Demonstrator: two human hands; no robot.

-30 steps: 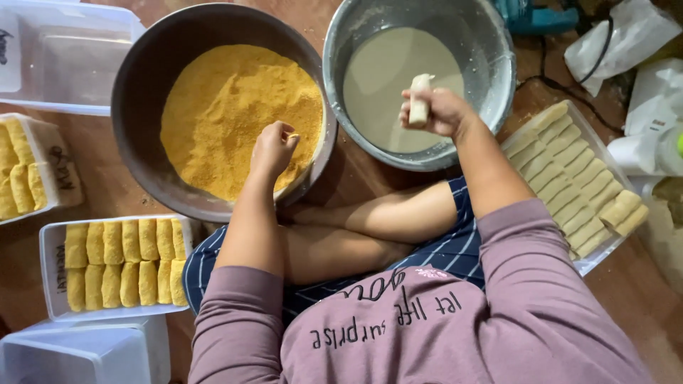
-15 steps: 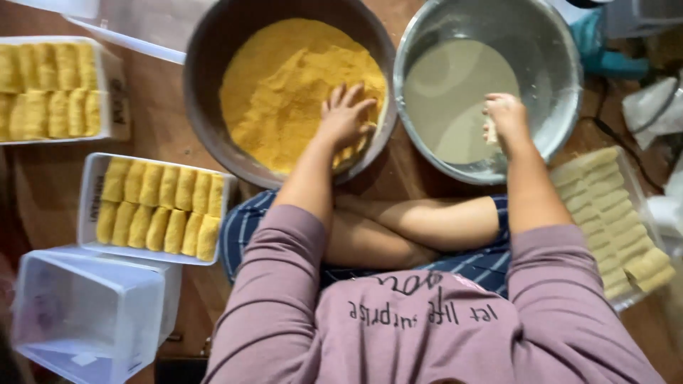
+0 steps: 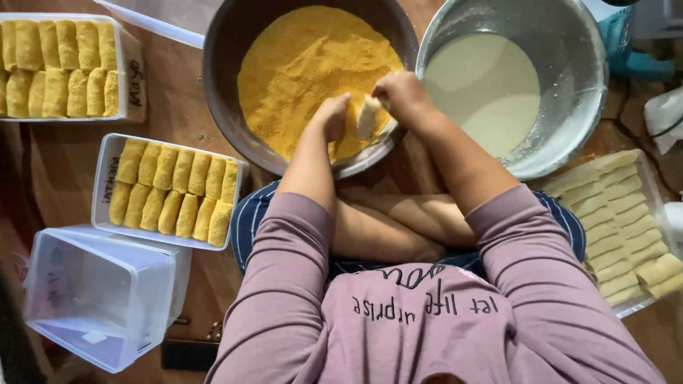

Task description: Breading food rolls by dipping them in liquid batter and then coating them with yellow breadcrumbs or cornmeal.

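Observation:
My right hand (image 3: 400, 94) holds a pale, batter-coated roll (image 3: 368, 116) over the near edge of a dark bowl (image 3: 220, 85) filled with orange-yellow breadcrumbs (image 3: 299, 64). My left hand (image 3: 332, 116) sits in the crumbs right beside the roll, its fingers curled and touching it. To the right stands a metal bowl (image 3: 569, 43) of whitish batter (image 3: 491, 89). Both arms wear mauve sleeves.
A tray of uncoated pale rolls (image 3: 619, 220) lies at the right. Two white trays of crumbed yellow rolls (image 3: 171, 188) (image 3: 57, 67) lie at the left. A stack of clear plastic boxes (image 3: 99, 299) sits at lower left. Crossed bare legs are below the bowls.
My right hand has lifted the roll out of the batter bowl and carried it left to the crumb bowl. My left hand stayed in the crumbs and now meets the roll.

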